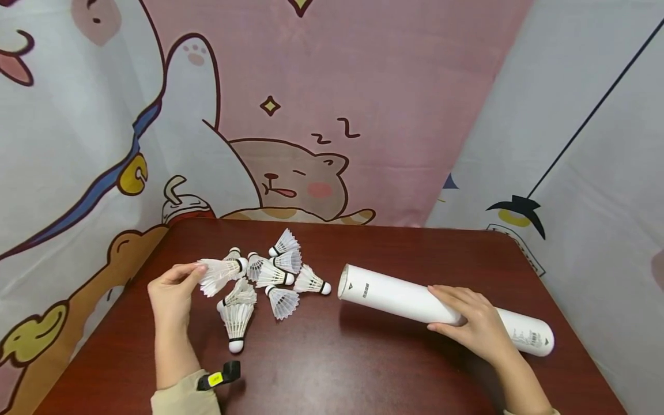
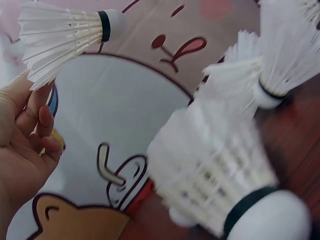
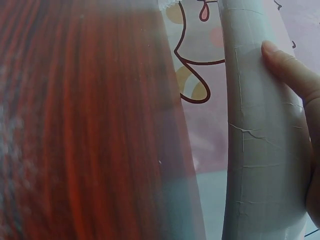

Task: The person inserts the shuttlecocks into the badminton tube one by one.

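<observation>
My left hand (image 1: 173, 291) pinches a white shuttlecock (image 1: 220, 275) by the tips of its feathers, its cork pointing right. In the left wrist view that shuttlecock (image 2: 65, 40) shows a dark band at the cork, and the hand (image 2: 30, 130) holds the skirt's edge. A long white tube (image 1: 394, 294) lies slanted on the right side, its open mouth facing left toward the shuttlecocks. My right hand (image 1: 474, 323) grips the tube around its middle. Up close in the right wrist view, the thumb (image 3: 287, 65) presses on the creased tube (image 3: 265, 150).
Several loose shuttlecocks (image 1: 275, 272) lie clustered left of the tube on the dark red wooden table (image 1: 321, 369). One shuttlecock (image 1: 237, 323) lies nearest me, cork toward me. A cartoon-printed cloth (image 1: 394, 115) hangs behind the table and along its sides.
</observation>
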{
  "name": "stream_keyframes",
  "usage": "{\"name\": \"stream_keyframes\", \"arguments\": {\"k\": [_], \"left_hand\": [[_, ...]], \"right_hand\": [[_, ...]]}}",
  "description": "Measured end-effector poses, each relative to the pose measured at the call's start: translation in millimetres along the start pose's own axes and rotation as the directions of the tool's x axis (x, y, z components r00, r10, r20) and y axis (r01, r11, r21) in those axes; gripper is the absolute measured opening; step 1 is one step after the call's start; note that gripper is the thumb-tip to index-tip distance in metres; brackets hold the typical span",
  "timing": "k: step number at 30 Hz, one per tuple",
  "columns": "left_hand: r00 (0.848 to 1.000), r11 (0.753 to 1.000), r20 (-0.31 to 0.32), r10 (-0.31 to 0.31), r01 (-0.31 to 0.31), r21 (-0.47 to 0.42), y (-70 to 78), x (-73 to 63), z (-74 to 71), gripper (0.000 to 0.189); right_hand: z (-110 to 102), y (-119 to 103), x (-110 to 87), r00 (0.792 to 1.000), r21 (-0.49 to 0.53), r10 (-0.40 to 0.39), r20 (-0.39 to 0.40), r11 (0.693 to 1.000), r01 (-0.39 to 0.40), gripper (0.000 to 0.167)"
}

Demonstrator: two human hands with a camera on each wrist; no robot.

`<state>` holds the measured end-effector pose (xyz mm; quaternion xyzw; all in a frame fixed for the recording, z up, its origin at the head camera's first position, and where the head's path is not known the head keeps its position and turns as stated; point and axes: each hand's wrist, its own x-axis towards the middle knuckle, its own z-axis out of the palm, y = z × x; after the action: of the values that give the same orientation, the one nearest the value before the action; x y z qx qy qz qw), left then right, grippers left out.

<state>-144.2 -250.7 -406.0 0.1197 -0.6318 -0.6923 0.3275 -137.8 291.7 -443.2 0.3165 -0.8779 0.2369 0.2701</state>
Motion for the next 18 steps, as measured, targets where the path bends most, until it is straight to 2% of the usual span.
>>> {"name": "stream_keyframes", "arguments": {"k": [2,6,11,15,18], "left_hand": [[0.998,0.999,0.042,0.046,-0.046,-0.012,-0.9,-1.6,8.1,0.007],[0.988,0.995,0.123,0.096,-0.096,-0.004,-2.5,-5.6,24.9,0.006],[0.978,0.996,0.195,0.075,-0.082,0.026,0.7,-13.9,44.9,0.005],[0.969,0.995,0.236,0.066,-0.081,0.052,12.3,-26.3,60.9,0.006],[0.958,0.994,0.272,0.086,-0.102,0.044,17.7,-34.9,72.1,0.006]], "right_hand": [[0,0,0.0,1.0,-0.002,-0.004,-0.004,1.0,0.004,0.075],[-1,0,1.0,1.0,-0.003,-0.01,-0.011,1.0,0.01,0.074],[-2,-1,1.3,1.0,-0.001,-0.008,-0.01,1.0,0.008,0.074],[-2,0,0.6,1.0,0.006,0.01,0.006,1.0,-0.01,0.074],[-3,0,-0.1,0.999,0.016,0.031,0.026,0.999,-0.031,0.074]]}}
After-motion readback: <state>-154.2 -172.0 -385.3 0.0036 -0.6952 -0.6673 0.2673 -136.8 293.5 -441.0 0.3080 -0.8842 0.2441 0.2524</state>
